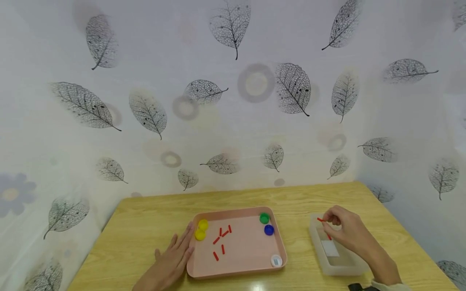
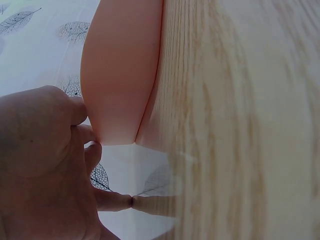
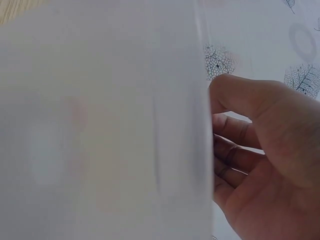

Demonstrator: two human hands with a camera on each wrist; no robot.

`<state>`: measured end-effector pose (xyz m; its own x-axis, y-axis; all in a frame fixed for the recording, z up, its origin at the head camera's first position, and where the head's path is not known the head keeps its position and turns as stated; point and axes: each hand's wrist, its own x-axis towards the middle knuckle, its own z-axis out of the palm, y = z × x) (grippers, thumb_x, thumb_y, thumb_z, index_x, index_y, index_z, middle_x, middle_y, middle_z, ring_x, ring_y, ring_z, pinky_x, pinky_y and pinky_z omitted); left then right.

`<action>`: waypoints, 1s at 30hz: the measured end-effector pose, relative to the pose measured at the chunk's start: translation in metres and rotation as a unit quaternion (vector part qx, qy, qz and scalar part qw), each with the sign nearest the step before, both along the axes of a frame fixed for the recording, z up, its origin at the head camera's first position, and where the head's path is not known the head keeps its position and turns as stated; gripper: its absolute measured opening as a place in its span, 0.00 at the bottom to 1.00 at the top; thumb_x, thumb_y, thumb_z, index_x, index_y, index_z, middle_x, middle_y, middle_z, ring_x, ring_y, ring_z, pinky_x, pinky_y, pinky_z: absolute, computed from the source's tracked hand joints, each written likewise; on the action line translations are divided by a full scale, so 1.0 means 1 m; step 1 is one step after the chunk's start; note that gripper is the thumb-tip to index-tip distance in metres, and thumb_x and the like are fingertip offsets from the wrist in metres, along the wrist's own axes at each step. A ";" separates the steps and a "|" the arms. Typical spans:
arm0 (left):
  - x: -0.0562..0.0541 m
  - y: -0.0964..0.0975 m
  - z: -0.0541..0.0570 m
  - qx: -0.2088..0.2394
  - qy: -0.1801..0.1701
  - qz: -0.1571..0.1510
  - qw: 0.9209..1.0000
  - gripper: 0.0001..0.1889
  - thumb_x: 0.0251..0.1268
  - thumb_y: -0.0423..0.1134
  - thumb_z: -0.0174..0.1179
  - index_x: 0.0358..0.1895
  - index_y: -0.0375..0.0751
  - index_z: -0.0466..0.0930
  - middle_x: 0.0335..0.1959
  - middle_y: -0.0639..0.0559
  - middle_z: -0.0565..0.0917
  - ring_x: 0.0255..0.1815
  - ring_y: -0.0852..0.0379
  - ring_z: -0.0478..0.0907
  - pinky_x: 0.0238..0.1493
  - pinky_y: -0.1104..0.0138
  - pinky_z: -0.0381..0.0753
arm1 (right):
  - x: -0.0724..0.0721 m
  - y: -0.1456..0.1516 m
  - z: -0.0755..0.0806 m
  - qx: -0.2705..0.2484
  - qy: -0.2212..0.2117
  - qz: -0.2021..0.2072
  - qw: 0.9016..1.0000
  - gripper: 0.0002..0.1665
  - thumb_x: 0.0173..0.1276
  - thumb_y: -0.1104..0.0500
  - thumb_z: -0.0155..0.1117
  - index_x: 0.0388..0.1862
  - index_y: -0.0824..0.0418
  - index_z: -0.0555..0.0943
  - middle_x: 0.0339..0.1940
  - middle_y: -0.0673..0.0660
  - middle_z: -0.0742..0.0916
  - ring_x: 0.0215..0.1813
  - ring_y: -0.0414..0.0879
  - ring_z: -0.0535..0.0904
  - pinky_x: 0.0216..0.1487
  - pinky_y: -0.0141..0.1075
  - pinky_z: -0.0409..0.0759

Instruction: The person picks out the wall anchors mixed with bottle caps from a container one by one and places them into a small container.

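Note:
My right hand (image 1: 347, 230) is over a translucent plastic box (image 1: 347, 266) on the right, pinching a short red stick (image 1: 320, 220) between thumb and fingertips. A second red stick (image 1: 329, 236) shows under the hand, at the white card (image 1: 330, 248) in the box. In the right wrist view the box wall (image 3: 182, 120) hides the fingertips. My left hand (image 1: 169, 260) lies at the left side of a pink tray (image 1: 244, 252), fingers extended and touching its rim. The left wrist view shows those fingers against the tray's outer wall (image 2: 120, 75). Several red sticks (image 1: 223, 249) lie scattered in the tray.
Two yellow round caps (image 1: 200, 234) sit in the tray's far left corner. At its right side are a green cap (image 1: 264, 218), a blue cap (image 1: 269, 230) and a white round piece (image 1: 276, 261). A leaf-patterned wall stands behind the wooden table (image 1: 296, 202).

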<state>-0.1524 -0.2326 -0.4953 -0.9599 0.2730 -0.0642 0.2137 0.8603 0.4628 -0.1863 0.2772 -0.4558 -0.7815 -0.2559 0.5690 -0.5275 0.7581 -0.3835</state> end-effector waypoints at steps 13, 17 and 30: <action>0.000 0.000 0.001 0.003 -0.002 0.004 1.000 0.31 0.86 0.57 0.34 0.85 0.58 0.44 0.84 0.59 0.46 0.79 0.27 0.52 0.53 0.13 0.39 | -0.001 0.008 0.000 0.007 0.001 -0.016 1.000 0.18 0.49 0.72 0.78 0.31 0.54 0.81 0.28 0.38 0.77 0.28 0.34 0.70 0.27 0.33 0.74; 0.000 0.000 0.000 0.004 -0.005 0.005 1.000 0.31 0.86 0.58 0.33 0.85 0.59 0.44 0.84 0.59 0.46 0.79 0.27 0.52 0.53 0.13 0.38 | 0.000 0.008 0.000 0.010 -0.004 -0.021 1.000 0.18 0.50 0.72 0.78 0.31 0.53 0.81 0.27 0.38 0.77 0.28 0.34 0.70 0.27 0.33 0.74; 0.000 0.000 0.000 0.000 -0.002 0.002 1.000 0.31 0.86 0.57 0.34 0.85 0.58 0.43 0.85 0.59 0.45 0.79 0.27 0.52 0.52 0.13 0.40 | -0.001 0.008 0.000 0.016 -0.023 -0.025 0.999 0.17 0.53 0.70 0.79 0.31 0.52 0.81 0.29 0.38 0.77 0.29 0.32 0.70 0.28 0.33 0.75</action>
<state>-0.1528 -0.2322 -0.4951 -0.9607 0.2693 -0.0672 0.2090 0.8613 0.4632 -0.1868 0.2849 -0.4562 -0.8186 -0.2339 0.5246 -0.4713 0.7956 -0.3807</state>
